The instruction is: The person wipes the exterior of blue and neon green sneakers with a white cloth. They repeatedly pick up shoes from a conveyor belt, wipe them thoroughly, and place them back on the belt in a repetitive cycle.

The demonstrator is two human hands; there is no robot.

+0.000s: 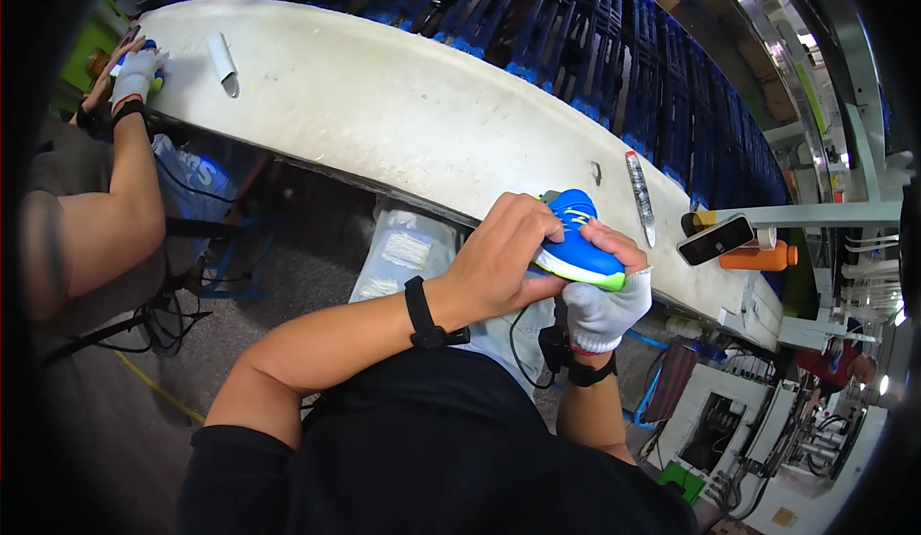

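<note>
The person's black-sleeved forearms are crossing low in the view, a black wristband sitting on the bare one. Beyond them a long white workbench is running away, carrying a marker pen, a phone and an orange bottle; a co-worker's gloved hand is working at its far end. The small blue sneaker is lying at the bench edge, long axis running from upper left to lower right. The left hand is curling over its top, gripping it; the white-gloved right hand is cupping its sole from below.
</note>
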